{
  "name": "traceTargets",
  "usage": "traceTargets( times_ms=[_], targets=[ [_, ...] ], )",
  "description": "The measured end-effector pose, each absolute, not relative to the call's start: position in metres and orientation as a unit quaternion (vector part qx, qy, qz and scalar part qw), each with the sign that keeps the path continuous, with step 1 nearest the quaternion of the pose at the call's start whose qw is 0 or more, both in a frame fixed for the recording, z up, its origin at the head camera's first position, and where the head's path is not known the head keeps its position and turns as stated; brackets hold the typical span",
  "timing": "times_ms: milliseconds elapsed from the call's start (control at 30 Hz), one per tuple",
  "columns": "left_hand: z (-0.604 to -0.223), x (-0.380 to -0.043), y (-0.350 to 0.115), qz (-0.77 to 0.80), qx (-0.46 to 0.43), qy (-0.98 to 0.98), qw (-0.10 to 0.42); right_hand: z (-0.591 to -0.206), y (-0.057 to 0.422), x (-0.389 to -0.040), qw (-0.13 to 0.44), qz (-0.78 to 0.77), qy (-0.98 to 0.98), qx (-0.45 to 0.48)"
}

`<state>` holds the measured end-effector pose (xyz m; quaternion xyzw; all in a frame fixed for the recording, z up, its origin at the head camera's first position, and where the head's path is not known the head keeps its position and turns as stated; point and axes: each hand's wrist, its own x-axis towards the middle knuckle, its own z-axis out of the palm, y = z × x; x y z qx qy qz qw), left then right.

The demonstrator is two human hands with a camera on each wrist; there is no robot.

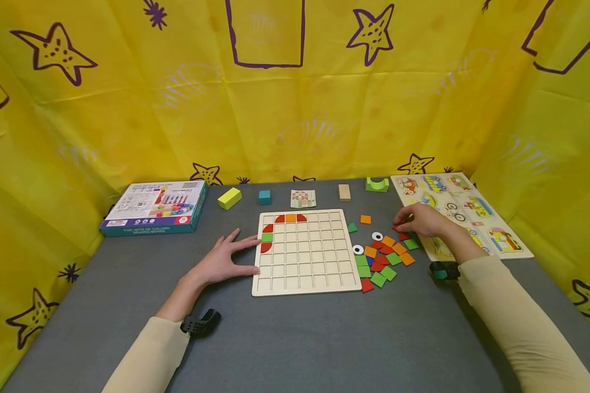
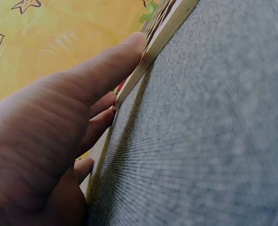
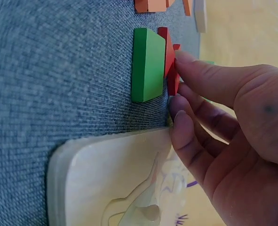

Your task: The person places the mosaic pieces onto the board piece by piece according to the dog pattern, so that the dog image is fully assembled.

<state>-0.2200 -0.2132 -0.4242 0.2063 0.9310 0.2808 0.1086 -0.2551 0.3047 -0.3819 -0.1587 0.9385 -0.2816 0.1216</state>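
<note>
A wooden grid board (image 1: 305, 262) lies on the grey table, with several red rounded tiles, an orange square tile (image 1: 290, 218) and a green square tile (image 1: 266, 237) set along its upper left. My left hand (image 1: 218, 261) touches the board's left edge with thumb and fingers spread; the left wrist view shows the thumb (image 2: 129, 49) against the wooden rim. Right of the board, my right hand (image 1: 423, 221) pinches a red tile (image 3: 173, 80) between thumb and fingertips. Beside that tile are another red one and a green tile (image 3: 148, 66). Its full outline is hidden by the fingers.
Loose coloured tiles (image 1: 377, 262) are heaped right of the board. A picture puzzle board (image 1: 513, 254) lies under the right forearm. Along the back are a box (image 1: 152, 207), a yellow block (image 1: 230, 198), a teal cube (image 1: 265, 197), a pattern card (image 1: 303, 198), a wooden block (image 1: 344, 192) and a green arch (image 1: 376, 185).
</note>
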Motion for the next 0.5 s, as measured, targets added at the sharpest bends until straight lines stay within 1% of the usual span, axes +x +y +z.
traceTargets(
  times_ms=[500],
  targets=[
    [-0.4229,-0.2193,-0.2132,0.285,0.211,0.929,0.108,-0.3806,0.3019,-0.2569,0.120,-0.287,0.935,-0.171]
  ],
)
